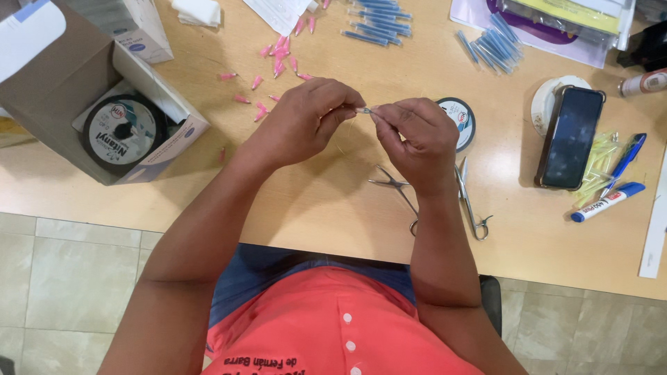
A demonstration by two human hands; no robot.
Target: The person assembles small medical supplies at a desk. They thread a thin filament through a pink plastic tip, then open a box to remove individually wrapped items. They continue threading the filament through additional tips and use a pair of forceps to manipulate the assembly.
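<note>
My left hand and my right hand meet above the wooden table, fingertips pinched together. Between them they hold a small thin metal piece, like a needle tip; a fine thread may run from it, too thin to be sure. Small pink caps lie scattered just beyond my left hand. A metal clamp with ring handles and a second pair of scissors-like forceps lie on the table under my right wrist. A round spool sits behind my right hand.
An open cardboard box with a large black spool stands at the left. Blue capped needles lie at the back, more of them to the right. A phone rests on a white roll, with markers and yellow pieces beside it.
</note>
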